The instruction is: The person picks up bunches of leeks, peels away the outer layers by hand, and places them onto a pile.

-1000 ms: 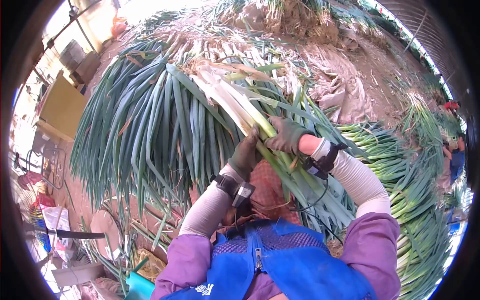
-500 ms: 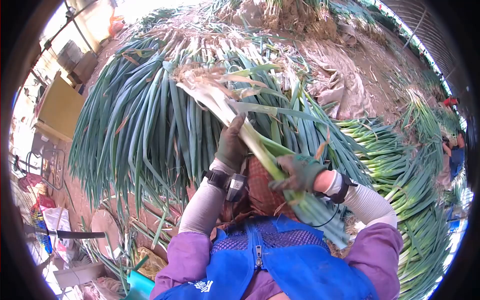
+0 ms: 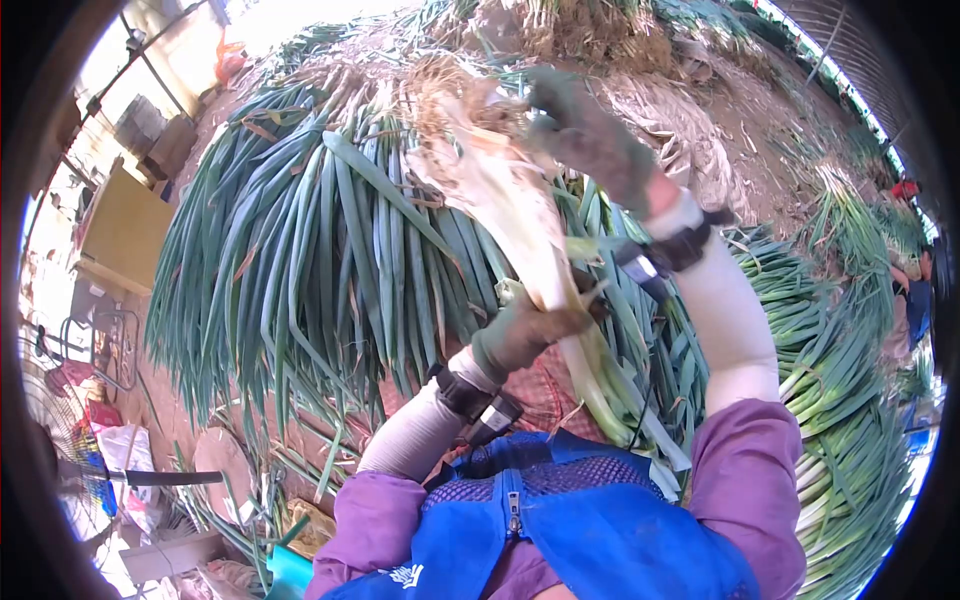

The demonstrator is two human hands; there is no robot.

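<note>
- Far left: yellow board [image 3: 125, 225], flat, smooth and stiff, tilted in view
- Near left: dark blade-like strip [image 3: 172, 478], long and thin, beside a round tan disc [image 3: 222, 470]
- Left to mid: big scallion pile [image 3: 300, 250], pale ends far, waxy blue-green leaves fanned near; prob. laid same way round so the pale ends sit together
- Your left hand [image 3: 515, 338], gloved, is closed round the held scallions [image 3: 530, 225] mid-length, prob. b/c that steadies them & leaves the root end free; can't tell how many
- They slant across the pile's right side, in front of you: roots far, tan & wiry; shanks pale w/ loose papery skin; green leaves near your blue vest [image 3: 600, 540]
- Your right hand [image 3: 600, 145], gloved, is beside the root end, blurred; can't tell if fingers are wide, narrow or touching
- Far right of it: crumpled pinkish cloth [image 3: 690, 150], soft folds
- Right: second scallion pile [image 3: 835, 400], brighter green, layered; another person [image 3: 915, 300] beyond, partly seen
</note>
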